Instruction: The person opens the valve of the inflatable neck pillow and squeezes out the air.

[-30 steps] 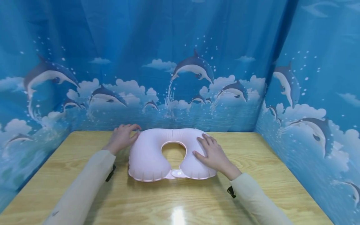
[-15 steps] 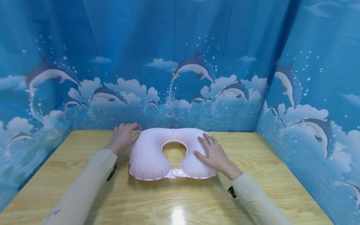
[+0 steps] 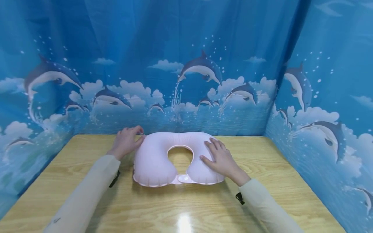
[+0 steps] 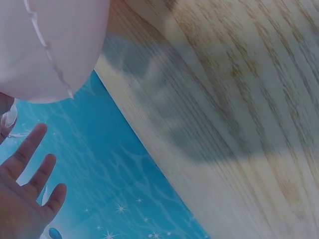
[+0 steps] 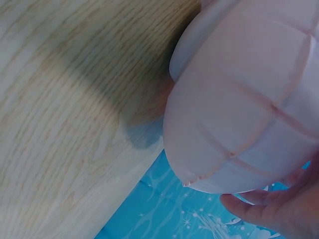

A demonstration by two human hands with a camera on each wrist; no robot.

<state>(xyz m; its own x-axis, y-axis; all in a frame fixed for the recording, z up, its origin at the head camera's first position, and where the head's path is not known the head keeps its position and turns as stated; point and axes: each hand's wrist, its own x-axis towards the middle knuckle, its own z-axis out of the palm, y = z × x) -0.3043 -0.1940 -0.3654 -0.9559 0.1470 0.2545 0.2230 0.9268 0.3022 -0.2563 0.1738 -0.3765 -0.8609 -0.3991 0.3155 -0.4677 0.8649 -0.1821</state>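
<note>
1. L arm: comes in from the lower left in the head view, pale sleeve (image 3: 87, 191) angled up toward the table's far side. Left hand (image 3: 126, 142) sits at the outer left edge of the pink neck pillow (image 3: 154, 158), near its far curve.
2. L fingers: loosely spread, lightly bent, not closed round anything. Fingertips touch or all but touch the pillow's side; can't tell exactly which. In the left wrist view the fingers (image 4: 30, 164) are splayed apart w/ gaps between them, and the pillow's seam edge is just above them.
3. R arm: enters from the lower right, pale sleeve (image 3: 265, 204) angled up and inward. Right hand (image 3: 221, 160) lies palm down on top of the pillow's right lobe.
4. R fingers: nearly straight, slightly fanned, resting flat on the pillow surface; thumb points toward the centre hole. No pinch, no wrap. Right wrist view shows a fingertip (image 5: 249, 209) against the pillow's underside/edge, close up.
5. Pillow: U-shaped, inflated, lying flat on the wooden table (image 3: 180, 207), about mid-table and toward the far side. Open ends face the person, joined by a small white tab (image 3: 183, 178). Table wood shows through the centre hole.
6. Surround: blue dolphin-print curtain (image 3: 186, 81) behind the table and along both sides.
</note>
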